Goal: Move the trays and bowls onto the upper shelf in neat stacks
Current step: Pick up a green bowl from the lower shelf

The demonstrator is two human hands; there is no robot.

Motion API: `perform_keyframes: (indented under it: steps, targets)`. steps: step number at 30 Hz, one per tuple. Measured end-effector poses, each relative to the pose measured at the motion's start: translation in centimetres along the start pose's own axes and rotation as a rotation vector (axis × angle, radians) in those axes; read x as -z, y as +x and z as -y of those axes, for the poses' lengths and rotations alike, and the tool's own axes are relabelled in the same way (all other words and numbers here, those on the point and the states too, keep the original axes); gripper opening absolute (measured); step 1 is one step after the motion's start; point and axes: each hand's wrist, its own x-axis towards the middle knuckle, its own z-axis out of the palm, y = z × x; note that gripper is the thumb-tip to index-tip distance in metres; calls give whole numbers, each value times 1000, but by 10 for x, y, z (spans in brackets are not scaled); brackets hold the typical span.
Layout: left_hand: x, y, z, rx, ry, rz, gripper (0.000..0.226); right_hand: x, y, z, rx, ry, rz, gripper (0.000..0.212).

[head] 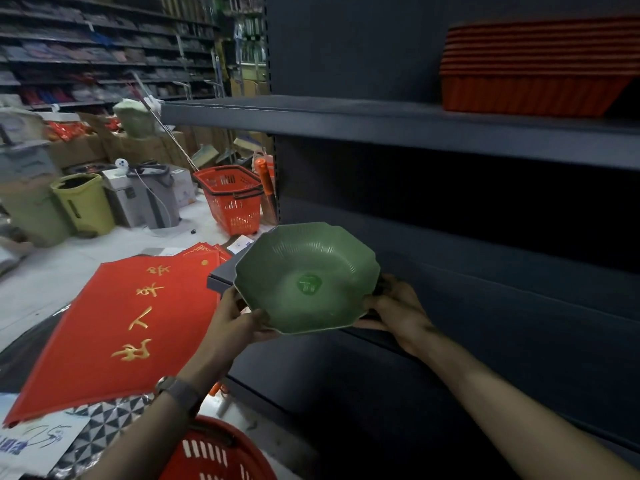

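The dark grey metal upper shelf (381,123), with a stack of red ribbed plastic trays (533,71) at its right, lies above the green scalloped plastic bowl (306,278), gripped at opposite rims by the left hand (239,323) and, seemingly, the right hand (394,310).

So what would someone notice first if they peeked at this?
Probably the green bowl in the middle, held at its edges by the left hand and the right hand. Next come the stack of red trays on the upper shelf at top right, and the red mat with gold writing at lower left.
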Motion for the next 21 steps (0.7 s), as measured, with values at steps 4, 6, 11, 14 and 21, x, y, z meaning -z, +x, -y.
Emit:
perform_keyframes:
  steps: [4,6,11,14,21]
  targets:
    - [10,-29,-13,-73,-68,-15,47,-8,-22,10,46,28,29,47]
    - [18,-44,-23,-95,-88,-22,49,-11,-34,15,61,32,35,48]
    - [35,-81,-50,-183,-88,-31,63,-21,-66,38,118,-6,62,56]
    - [43,-104,-66,-222,-86,-62,68,-28,-83,53,163,-46,87,57]
    - [52,-145,-112,-280,-74,-150,60,-49,-113,79,260,-19,112,58]
